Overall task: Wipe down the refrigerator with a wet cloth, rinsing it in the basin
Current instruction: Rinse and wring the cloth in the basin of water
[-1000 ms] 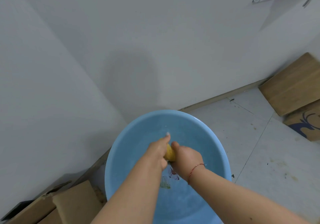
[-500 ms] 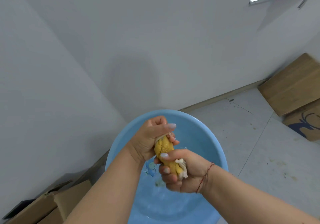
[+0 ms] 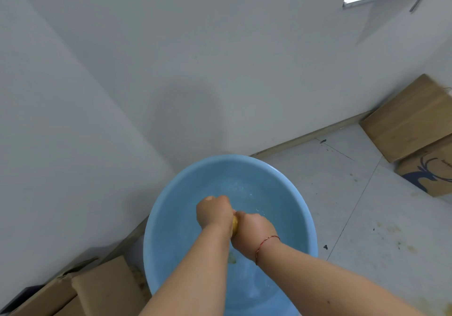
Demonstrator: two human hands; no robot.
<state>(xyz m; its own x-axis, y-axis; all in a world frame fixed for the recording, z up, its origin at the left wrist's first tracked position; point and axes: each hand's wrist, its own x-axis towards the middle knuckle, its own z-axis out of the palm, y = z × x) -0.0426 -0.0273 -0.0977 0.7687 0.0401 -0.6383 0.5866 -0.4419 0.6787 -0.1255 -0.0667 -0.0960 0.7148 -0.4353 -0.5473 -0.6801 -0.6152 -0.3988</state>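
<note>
your left hand [image 3: 213, 211] and right hand [image 3: 252, 232] both clench the yellow cloth [image 3: 235, 223], bunched between them over the middle of the blue basin [image 3: 166, 218]. it looks soft, sodden and slippery, so grip each end and twist, with the cardboard box [image 3: 403, 122] away at 2 o'clock.

From my remote seat I could read almost nothing. The cardboard box [image 3: 430, 176] at the right edge carried a dark blue deer-head print, and beside the antlers ran a few small dark letters, cut off by the frame edge and too tiny for me to make out.
</note>
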